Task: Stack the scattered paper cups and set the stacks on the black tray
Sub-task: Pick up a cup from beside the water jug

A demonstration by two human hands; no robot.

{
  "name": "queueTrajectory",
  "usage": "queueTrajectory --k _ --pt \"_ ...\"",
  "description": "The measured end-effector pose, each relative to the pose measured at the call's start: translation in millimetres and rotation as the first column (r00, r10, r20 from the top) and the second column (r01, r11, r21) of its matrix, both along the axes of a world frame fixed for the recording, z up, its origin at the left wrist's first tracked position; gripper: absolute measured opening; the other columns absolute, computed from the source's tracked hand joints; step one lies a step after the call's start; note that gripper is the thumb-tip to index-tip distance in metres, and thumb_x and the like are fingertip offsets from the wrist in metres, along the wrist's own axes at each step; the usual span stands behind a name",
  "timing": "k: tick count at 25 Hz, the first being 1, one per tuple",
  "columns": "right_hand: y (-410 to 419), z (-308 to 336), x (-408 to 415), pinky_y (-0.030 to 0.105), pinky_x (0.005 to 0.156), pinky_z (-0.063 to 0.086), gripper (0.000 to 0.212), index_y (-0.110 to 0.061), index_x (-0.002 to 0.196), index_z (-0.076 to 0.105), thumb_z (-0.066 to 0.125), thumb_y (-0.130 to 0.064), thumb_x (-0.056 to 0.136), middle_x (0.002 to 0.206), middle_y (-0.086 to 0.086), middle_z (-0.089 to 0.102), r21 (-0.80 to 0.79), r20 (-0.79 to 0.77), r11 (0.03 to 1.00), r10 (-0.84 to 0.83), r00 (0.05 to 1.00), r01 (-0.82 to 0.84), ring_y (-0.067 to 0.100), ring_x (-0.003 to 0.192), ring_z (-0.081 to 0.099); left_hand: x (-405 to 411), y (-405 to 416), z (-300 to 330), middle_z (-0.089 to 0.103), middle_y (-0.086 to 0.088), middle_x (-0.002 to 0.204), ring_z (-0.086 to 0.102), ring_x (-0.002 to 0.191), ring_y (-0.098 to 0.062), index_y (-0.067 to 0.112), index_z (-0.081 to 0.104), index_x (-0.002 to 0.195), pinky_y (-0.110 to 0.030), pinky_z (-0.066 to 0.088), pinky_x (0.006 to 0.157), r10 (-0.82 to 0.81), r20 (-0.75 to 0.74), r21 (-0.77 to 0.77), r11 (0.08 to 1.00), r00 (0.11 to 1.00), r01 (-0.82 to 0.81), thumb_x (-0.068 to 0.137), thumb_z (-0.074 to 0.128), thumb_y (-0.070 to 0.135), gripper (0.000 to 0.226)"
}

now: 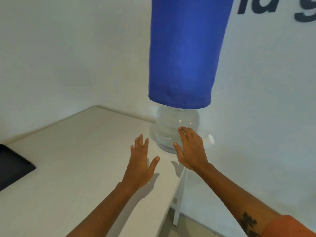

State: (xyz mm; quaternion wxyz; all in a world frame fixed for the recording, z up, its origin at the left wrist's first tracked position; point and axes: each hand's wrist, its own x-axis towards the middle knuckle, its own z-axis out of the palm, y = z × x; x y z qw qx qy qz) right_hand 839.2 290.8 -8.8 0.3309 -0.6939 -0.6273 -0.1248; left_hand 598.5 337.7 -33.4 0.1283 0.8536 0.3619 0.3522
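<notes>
Two hands, fingers straight: left hand (pixel 140 162) over the white table (pixel 68 168), right hand (pixel 191 149) before one clear water bottle (pixel 171 124) under blue cloth (pixel 184 52). One black tray (pixel 12 166) lies far left of the fingers.

We note a clear water bottle (pixel 177 127) upright at the far right corner of the white table (pixel 71 168), its upper part under a blue cloth cover (pixel 184 53). Dark lettering (pixel 273 7) marks the wall behind.

Blue cloth cover (pixel 184 53) – clear bottle (pixel 171 127) – black tray (pixel 12 166) – white table (pixel 77 159) – orange sleeve (pixel 289 226)
</notes>
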Motion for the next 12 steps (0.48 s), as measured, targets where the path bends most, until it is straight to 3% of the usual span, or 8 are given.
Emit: queueTrajectory --k 3,4,6,9,12 --pt "-12 -7 44 0.046 0.105 0.051 0.043 -0.024 0.135 0.06 0.052 -0.052 0.104 0.138 -0.001 0.063 0.087 -0.028 0.992 -0.084 0.996 0.086 0.019 0.125 0.055 47 -11 -4 0.031 0.02 0.165 0.032 0.149 0.001 0.041 0.022 0.161 -0.022 0.033 0.119 -0.093 0.177 -0.127 0.985 0.98 0.116 0.104 0.055 0.044 0.066" --pt "-16 -10 61 0.046 0.101 0.051 0.042 -0.023 0.132 0.062 0.051 -0.052 0.103 0.135 0.0 0.064 0.075 -0.018 0.989 -0.126 0.992 0.127 0.02 0.123 0.056 64 -15 -8 0.048 0.021 0.153 0.048 0.137 0.001 0.04 0.033 0.157 -0.019 0.044 0.111 -0.1 0.203 -0.14 0.982 0.974 0.13 0.104 0.057 0.04 0.059" --pt "-21 -15 92 0.047 0.1 0.05 0.042 -0.022 0.132 0.062 0.051 -0.051 0.103 0.135 0.002 0.063 0.04 -0.025 0.978 -0.204 0.979 0.205 0.023 0.123 0.056 95 -24 -14 0.067 0.015 0.126 0.065 0.113 -0.004 0.031 0.053 0.145 -0.025 0.058 0.096 -0.129 0.226 -0.159 0.973 0.965 0.168 0.103 0.06 0.032 0.043" --pt "-18 -22 125 0.052 0.105 0.05 0.045 -0.02 0.138 0.059 0.061 -0.045 0.101 0.144 0.006 0.06 -0.024 -0.127 0.966 -0.26 0.957 0.259 0.029 0.13 0.056 141 -35 -11 0.071 0.011 0.111 0.07 0.101 -0.013 0.025 0.064 0.131 -0.03 0.061 0.091 -0.116 0.221 -0.343 0.92 0.968 0.188 0.102 0.061 0.033 0.03" --pt "-9 -33 141 0.053 0.11 0.047 0.057 -0.018 0.151 0.049 0.066 -0.041 0.102 0.155 0.007 0.051 -0.113 -0.231 0.969 -0.239 0.943 0.218 0.031 0.138 0.052 184 -37 -5 0.068 0.004 0.128 0.067 0.112 -0.017 0.025 0.057 0.136 -0.028 0.056 0.099 0.005 0.155 -0.606 0.79 0.988 0.092 0.101 0.064 0.034 0.037"
